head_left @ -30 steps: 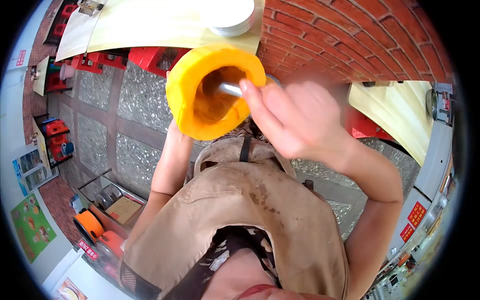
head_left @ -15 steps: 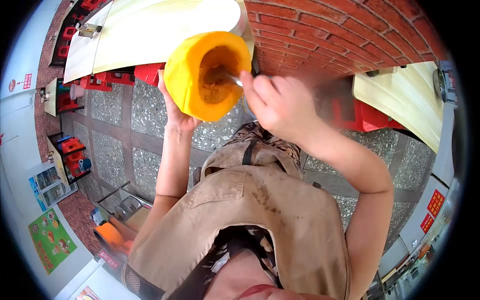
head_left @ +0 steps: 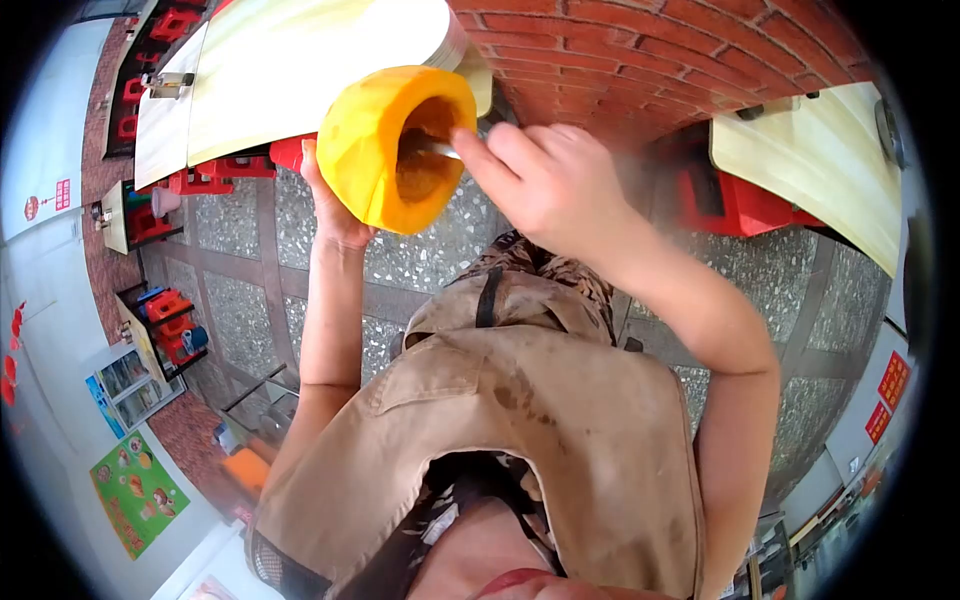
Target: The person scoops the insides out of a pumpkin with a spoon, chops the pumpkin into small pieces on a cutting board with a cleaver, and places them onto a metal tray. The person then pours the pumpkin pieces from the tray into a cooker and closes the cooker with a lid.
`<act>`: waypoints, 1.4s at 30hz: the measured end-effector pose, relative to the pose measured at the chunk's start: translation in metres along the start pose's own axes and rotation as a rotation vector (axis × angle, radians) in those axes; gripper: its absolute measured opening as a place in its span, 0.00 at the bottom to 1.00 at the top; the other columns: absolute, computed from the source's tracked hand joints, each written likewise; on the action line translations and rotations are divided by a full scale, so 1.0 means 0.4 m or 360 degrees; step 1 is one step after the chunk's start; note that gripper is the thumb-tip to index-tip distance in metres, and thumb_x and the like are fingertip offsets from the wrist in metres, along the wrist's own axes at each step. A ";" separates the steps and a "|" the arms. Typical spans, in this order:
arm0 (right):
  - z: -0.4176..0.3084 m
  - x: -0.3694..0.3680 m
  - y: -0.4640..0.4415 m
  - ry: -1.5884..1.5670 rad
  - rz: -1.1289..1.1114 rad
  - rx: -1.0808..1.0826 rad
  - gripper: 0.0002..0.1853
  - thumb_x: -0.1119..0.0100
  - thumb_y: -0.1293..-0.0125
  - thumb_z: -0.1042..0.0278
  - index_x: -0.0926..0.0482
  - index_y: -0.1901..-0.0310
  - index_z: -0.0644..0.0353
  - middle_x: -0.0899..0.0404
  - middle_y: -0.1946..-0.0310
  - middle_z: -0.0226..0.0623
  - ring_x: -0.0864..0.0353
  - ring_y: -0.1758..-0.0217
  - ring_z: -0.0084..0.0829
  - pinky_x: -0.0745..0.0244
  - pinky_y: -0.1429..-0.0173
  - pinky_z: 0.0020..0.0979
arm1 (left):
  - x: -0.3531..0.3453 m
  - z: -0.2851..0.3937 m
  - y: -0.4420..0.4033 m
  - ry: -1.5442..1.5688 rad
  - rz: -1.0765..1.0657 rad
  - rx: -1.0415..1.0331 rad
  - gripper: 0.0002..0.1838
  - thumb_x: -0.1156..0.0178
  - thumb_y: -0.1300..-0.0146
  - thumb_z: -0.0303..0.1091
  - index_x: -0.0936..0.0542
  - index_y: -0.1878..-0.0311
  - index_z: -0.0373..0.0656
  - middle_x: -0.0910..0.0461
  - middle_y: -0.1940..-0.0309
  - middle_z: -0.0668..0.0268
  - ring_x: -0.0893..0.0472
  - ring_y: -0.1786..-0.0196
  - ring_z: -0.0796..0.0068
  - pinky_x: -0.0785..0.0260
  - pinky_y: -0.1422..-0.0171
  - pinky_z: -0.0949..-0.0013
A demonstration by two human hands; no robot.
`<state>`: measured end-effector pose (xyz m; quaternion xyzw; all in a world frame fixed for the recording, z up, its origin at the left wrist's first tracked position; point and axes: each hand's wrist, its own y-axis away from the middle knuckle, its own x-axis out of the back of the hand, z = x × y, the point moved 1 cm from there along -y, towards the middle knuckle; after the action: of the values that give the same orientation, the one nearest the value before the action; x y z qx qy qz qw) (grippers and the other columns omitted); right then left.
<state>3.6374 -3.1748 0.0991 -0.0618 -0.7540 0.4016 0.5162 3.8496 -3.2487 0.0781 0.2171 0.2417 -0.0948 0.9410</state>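
A peeled yellow pumpkin (head_left: 360, 150), cut open at one end and hollowed, is held up above the floor. My left hand (head_left: 335, 205) is wrapped round its outer side and underside, with the thumb at the left. Inside the cavity the flesh looks darker orange and rough. My right hand (head_left: 550, 185) grips a shiny metal spoon (head_left: 443, 150), whose far end reaches into the opening. The spoon's tip is hard to make out inside the pumpkin, and its handle is mostly hidden by my fingers.
Beyond the pumpkin stands a light table (head_left: 270, 70) with a stack of white round items (head_left: 440, 40). A brick wall (head_left: 640, 60) rises ahead. Another table (head_left: 810, 165) with red stools (head_left: 745, 205) is at the right. Speckled floor tiles (head_left: 440, 260) lie below.
The pumpkin and both hands have shifted slightly left in view. The spoon has moved within the cavity, and the opening now faces a little more to the right.
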 end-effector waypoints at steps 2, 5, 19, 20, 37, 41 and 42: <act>0.008 -0.033 -0.013 -0.0012 0.0088 -0.0016 0.11 0.44 0.51 0.69 0.21 0.64 0.59 0.31 0.76 0.27 0.27 0.79 0.23 0.30 0.75 0.24 | -0.016 0.005 -0.005 -0.0130 0.0051 -0.0015 0.44 0.62 0.41 0.71 0.40 0.34 0.42 0.33 0.39 0.56 0.30 0.39 0.60 0.35 0.36 0.57; 0.035 -0.033 0.015 -0.0001 -0.0035 -0.0048 0.11 0.44 0.51 0.69 0.21 0.64 0.59 0.31 0.75 0.26 0.27 0.78 0.22 0.29 0.74 0.24 | -0.024 0.014 -0.016 -0.0222 0.0012 -0.0029 0.45 0.61 0.41 0.71 0.41 0.34 0.41 0.33 0.39 0.55 0.30 0.38 0.60 0.35 0.35 0.57; 0.139 0.038 0.173 0.0113 -0.0164 0.0045 0.13 0.44 0.51 0.68 0.22 0.61 0.58 0.32 0.75 0.26 0.27 0.78 0.21 0.30 0.74 0.25 | -0.031 -0.025 -0.093 -0.0589 -0.0288 0.0202 0.43 0.59 0.40 0.68 0.42 0.33 0.41 0.35 0.37 0.56 0.32 0.36 0.60 0.38 0.34 0.56; 0.139 0.040 0.182 0.0140 -0.0202 0.0025 0.13 0.44 0.50 0.68 0.22 0.60 0.58 0.33 0.75 0.25 0.27 0.78 0.21 0.30 0.74 0.25 | -0.033 -0.023 -0.094 -0.0612 -0.0275 0.0212 0.43 0.58 0.40 0.68 0.42 0.33 0.41 0.35 0.37 0.56 0.32 0.36 0.60 0.38 0.33 0.56; 0.119 0.033 0.172 0.0201 -0.0071 -0.0018 0.14 0.44 0.50 0.69 0.21 0.59 0.57 0.33 0.76 0.25 0.28 0.77 0.21 0.30 0.73 0.24 | -0.039 -0.039 -0.077 -0.0341 -0.0324 0.0296 0.44 0.60 0.40 0.69 0.42 0.33 0.42 0.35 0.37 0.56 0.33 0.36 0.60 0.38 0.33 0.55; 0.122 0.050 0.181 0.0207 -0.0089 -0.0023 0.14 0.43 0.50 0.70 0.20 0.59 0.56 0.35 0.77 0.23 0.31 0.79 0.20 0.32 0.75 0.24 | -0.020 -0.034 -0.072 -0.0417 -0.0273 0.0279 0.45 0.59 0.41 0.71 0.42 0.33 0.42 0.35 0.37 0.56 0.31 0.37 0.61 0.37 0.34 0.55; 0.119 0.053 0.176 0.0208 -0.0087 -0.0018 0.14 0.43 0.50 0.70 0.20 0.59 0.56 0.35 0.77 0.23 0.31 0.79 0.20 0.32 0.75 0.24 | -0.016 -0.031 -0.073 -0.0415 -0.0274 0.0274 0.45 0.59 0.41 0.71 0.42 0.33 0.42 0.35 0.37 0.56 0.31 0.37 0.61 0.37 0.34 0.55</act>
<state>3.5658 -3.1425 0.0604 -0.0701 -0.7223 0.3781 0.5748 3.8305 -3.2687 0.0609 0.2613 0.1262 -0.2226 0.9307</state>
